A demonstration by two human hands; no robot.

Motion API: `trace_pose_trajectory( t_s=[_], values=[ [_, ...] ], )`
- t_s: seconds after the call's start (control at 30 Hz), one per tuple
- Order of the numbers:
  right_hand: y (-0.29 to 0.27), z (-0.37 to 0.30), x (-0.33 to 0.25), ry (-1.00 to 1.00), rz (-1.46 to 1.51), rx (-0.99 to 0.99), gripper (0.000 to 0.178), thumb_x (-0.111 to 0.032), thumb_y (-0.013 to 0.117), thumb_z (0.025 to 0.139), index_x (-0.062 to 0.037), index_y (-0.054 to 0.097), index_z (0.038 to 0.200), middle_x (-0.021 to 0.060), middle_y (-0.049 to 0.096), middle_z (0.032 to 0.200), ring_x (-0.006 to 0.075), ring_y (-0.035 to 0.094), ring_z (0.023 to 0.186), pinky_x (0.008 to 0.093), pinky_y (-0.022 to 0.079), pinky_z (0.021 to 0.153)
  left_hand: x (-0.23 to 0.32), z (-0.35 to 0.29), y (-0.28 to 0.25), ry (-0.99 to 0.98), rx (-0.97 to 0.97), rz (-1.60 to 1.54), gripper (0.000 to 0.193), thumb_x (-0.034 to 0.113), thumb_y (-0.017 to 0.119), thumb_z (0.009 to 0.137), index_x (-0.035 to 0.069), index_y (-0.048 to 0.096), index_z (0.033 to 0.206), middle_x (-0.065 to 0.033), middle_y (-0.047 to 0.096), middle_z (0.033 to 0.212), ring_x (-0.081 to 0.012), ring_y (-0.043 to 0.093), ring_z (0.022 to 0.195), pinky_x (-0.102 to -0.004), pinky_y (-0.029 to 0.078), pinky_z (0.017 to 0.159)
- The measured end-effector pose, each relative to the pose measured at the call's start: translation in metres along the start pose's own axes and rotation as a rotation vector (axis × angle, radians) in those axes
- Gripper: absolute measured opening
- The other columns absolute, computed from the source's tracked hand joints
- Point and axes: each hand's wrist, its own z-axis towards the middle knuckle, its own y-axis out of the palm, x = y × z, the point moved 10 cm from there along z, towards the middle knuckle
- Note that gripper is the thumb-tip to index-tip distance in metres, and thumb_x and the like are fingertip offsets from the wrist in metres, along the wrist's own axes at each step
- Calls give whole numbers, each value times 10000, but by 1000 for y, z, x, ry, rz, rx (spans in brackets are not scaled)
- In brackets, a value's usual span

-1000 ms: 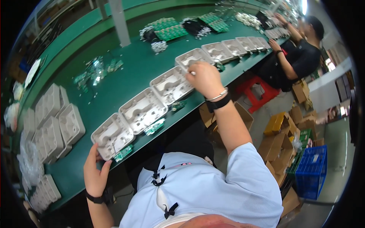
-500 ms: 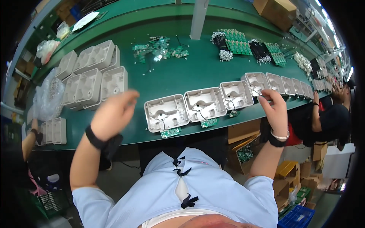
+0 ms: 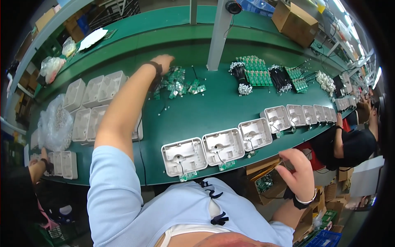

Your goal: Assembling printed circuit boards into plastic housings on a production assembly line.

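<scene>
My left hand (image 3: 163, 61) reaches far out over the back edge of a loose pile of green circuit boards (image 3: 177, 84). Its fingers point down and are mostly hidden, so any hold on a board cannot be made out. Nearer me, my right hand (image 3: 297, 175) hovers beyond the table's front edge, thumb and curved fingers apart, with nothing visible between them. A row of light grey plastic housings (image 3: 184, 156) runs along the front edge to the right, open side up. From the nearest ones, small circuit boards (image 3: 188, 176) hang on black wires over the edge.
Stacked grey housings (image 3: 98, 88) and a clear plastic bag of small parts (image 3: 55, 123) stand left. Wire bundles (image 3: 240, 78) and board panels (image 3: 256, 70) lie at the back right, near a metal post (image 3: 216, 45). People's arms (image 3: 38, 171) appear at both sides.
My left hand has swung from above the front of the table out to the board pile. My right hand has left the row of housings. The view has shifted, so the table sits lower.
</scene>
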Motion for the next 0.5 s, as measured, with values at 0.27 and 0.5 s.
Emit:
trace_pose_trajectory(
  t_s=[0.27, 0.5],
  values=[
    [9, -32, 62, 274, -35, 56, 350, -2, 776, 816, 25, 665, 1146, 130, 699, 993, 260, 670, 862, 348, 548, 796, 9, -2, 14, -25, -288, -280, 473, 50, 645, 835, 31, 691, 1304, -205, 710, 1284, -362, 683, 1188, -432, 554, 1001],
    [18, -23, 76, 255, -13, 81, 341, 6, 771, 832, 28, 665, 1155, 134, 697, 994, 250, 669, 861, 334, 549, 791, 44, -46, -3, 57, -309, -567, 511, 165, 743, 873, 23, 644, 1354, -167, 662, 1344, -289, 670, 1170, -379, 545, 1006]
  ],
)
